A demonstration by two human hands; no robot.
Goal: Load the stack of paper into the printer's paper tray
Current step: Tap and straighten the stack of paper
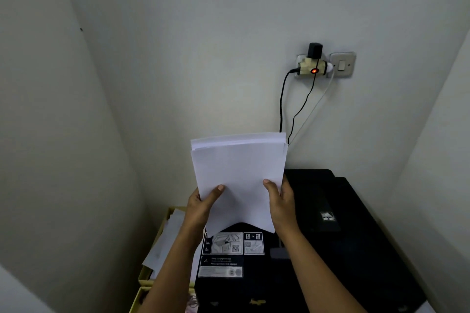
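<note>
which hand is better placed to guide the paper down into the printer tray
Neither clearly: both grip the paper stack at its lower sides. Slight edge to the right hand, which is over the black printer, while the left hand is out over the yellow box beside it.
</note>
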